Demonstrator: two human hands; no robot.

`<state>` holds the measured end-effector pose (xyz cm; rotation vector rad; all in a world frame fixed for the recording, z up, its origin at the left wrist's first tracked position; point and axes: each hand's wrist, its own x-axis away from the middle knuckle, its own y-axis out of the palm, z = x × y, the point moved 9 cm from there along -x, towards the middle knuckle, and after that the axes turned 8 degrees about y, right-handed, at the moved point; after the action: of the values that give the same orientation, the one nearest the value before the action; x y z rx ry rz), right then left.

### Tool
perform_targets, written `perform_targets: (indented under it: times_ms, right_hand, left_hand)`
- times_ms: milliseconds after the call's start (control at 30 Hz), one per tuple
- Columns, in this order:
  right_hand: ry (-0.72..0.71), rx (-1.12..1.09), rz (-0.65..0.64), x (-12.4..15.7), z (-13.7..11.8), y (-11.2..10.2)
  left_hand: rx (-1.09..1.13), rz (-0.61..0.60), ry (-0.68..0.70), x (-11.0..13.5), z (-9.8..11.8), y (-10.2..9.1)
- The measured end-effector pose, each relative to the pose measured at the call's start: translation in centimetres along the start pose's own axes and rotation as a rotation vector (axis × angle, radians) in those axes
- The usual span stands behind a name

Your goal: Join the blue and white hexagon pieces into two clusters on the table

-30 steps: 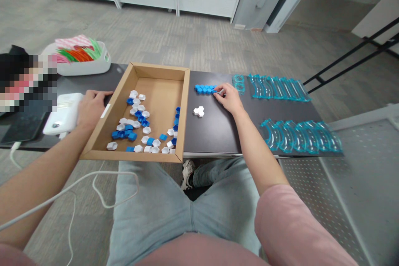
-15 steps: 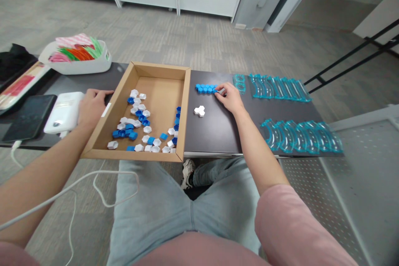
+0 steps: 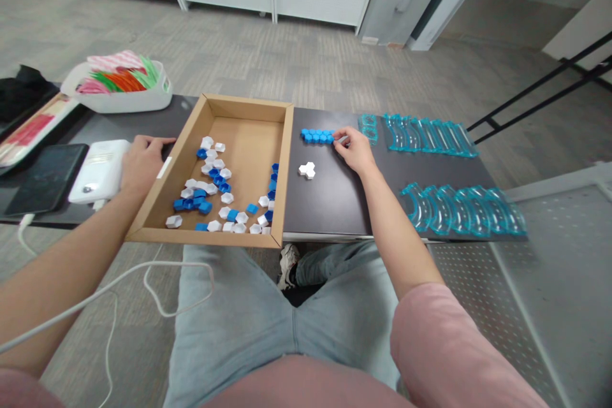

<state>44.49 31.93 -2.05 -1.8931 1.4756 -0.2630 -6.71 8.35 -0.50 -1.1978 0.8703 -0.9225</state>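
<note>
The narrow counter (image 3: 329,207) is your main hazard: a brush of your forearm could send something over its edge. The box (image 3: 287,172) could shift if your left arm leans on it, as its near wall stands at, perhaps past, the counter's near edge. To the right of the box, the near teal stack (image 3: 463,210) could be dragged by your right elbow, and the far teal stack (image 3: 430,135) sits close to the far edge. Your right hand (image 3: 354,150) pinches the end of the blue row (image 3: 317,136), which lies just right of the box toward its far end; too hard a push could buckle the row or drive it into the box wall. Your left hand (image 3: 145,162) lies beside the box's left wall, index finger stretched out; whether it grips anything, you cannot tell. For room, the broadest stretch runs right of the box, from the blue row toward you, with only the white trio (image 3: 307,170) near the box to steer around; beyond the row, the far edge is close.
</note>
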Motion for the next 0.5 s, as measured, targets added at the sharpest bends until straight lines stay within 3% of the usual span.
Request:
perform_targets:
  times_ms: [500]
  right_hand:
    - [0.023, 0.050, 0.005, -0.06, -0.08, -0.21]
  left_hand:
    - [0.017, -0.007, 0.003, 0.31, 0.71, -0.61]
